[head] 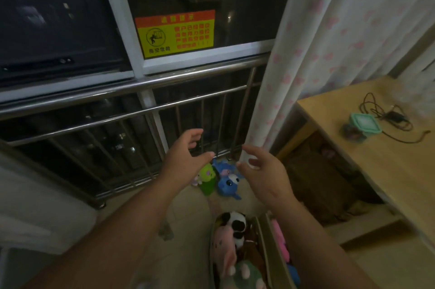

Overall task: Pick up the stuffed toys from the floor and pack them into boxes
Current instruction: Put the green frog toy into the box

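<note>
Your two forearms fill the bottom of the view, stretched forward over the floor. Far left, a steel railing (117,91) runs across under the dark window, with a yellow and red sticker (176,33) on the glass above it.

Now your left hand (188,154): palm turned inward, fingers spread and lightly bent, holding nothing, up in front of the railing bars. Just below and right of it, the green toy (208,180) lies on the floor tiles near the foot of the railing. It's bright lime plush with a small pink flower on it. Right against it is the blue toy (228,181), blue plush with big white eyes and dark pupils, limbs flopped out. Both sit between your hands in the view.

Your right hand (263,171) hovers to their right, fingers apart and curved, thumb out, empty too.

Closer to you, by your right forearm, an open box (270,248) is stuffed. A panda (235,220) sits at the far end, a pink toy (223,248) below it, and a spotted toy (247,274), green with pink spots, nearest you. Past the cardboard wall more pink and blue plush shows; whether that is a second box is unclear.

Right of that hangs a white curtain (317,53) with pink shapes. Then comes a wooden desk (388,171) with a teal-lidded jar (362,126) and a dark cable (381,109) beside it.
</note>
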`<state>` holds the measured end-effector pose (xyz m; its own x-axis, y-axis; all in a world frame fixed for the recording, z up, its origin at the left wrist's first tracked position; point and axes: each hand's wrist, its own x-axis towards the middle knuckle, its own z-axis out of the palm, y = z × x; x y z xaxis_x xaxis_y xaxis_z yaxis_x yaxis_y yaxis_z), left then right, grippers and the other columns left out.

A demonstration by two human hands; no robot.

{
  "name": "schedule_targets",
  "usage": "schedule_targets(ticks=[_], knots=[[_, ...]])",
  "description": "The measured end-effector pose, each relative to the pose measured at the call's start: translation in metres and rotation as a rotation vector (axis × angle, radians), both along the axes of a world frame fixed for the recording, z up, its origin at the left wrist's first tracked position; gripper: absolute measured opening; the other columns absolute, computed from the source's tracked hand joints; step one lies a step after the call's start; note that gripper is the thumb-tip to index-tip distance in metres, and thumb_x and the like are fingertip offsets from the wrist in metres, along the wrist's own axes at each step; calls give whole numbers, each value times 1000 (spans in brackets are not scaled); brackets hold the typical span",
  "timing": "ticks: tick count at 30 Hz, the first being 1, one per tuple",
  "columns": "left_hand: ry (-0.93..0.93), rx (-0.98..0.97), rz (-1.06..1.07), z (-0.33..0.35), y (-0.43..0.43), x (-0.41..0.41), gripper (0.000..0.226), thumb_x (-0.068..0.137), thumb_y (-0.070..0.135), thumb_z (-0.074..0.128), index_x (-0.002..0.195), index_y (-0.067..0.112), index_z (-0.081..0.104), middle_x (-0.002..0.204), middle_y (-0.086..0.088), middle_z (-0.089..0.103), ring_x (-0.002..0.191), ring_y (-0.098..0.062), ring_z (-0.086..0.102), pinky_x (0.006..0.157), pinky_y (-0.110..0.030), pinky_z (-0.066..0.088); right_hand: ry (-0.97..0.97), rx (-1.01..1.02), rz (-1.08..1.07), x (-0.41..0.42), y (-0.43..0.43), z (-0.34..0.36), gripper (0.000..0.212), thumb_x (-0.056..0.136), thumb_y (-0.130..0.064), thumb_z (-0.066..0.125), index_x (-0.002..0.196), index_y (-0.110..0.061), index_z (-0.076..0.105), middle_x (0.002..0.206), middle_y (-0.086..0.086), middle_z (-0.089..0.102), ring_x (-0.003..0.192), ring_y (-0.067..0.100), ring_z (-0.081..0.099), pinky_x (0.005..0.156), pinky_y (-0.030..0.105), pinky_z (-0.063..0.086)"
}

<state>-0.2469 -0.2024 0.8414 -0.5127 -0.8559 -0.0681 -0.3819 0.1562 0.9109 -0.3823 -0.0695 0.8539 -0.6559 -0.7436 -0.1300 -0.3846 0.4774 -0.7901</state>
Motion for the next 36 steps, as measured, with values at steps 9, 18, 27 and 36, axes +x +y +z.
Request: schedule_targets(ticks=[9, 18, 27, 36], knots=[[-31, 64, -110, -26, -59, -36, 54, 81, 19, 73, 129, 28, 50, 124, 11, 52, 115, -7, 49, 91, -26, 40, -101, 39, -136, -27, -48, -36, 45, 88, -32, 66, 131, -36, 53, 128, -8, 57, 113, 7, 53, 96, 36, 50], [-61, 146, -240, -64, -173, -57, 54, 80, 22, 74, 126, 34, 49, 120, 17, 52, 115, -4, 48, 94, -28, 43, -127, 105, -249, -33, -146, -68, 43, 87, -32, 67, 127, -39, 55, 124, -10, 59, 106, 3, 54, 92, 38, 53], [-104, 217, -294, -144, -256, -80, 52, 80, 16, 74, 124, 32, 51, 120, 15, 53, 117, -5, 48, 83, -17, 44, -193, 106, -311, -44, -227, -144, 40, 86, -27, 68, 126, -31, 59, 114, -13, 56, 106, 6, 57, 90, 29, 50], [-132, 270, -215, -383, -290, -125, 49, 79, 5, 73, 120, 24, 52, 104, 21, 53, 92, 13, 49, 65, 6, 36, -204, 159, -218, -86, -289, -395, 44, 88, -27, 67, 130, -29, 56, 121, -13, 59, 109, 4, 55, 82, 18, 42]])
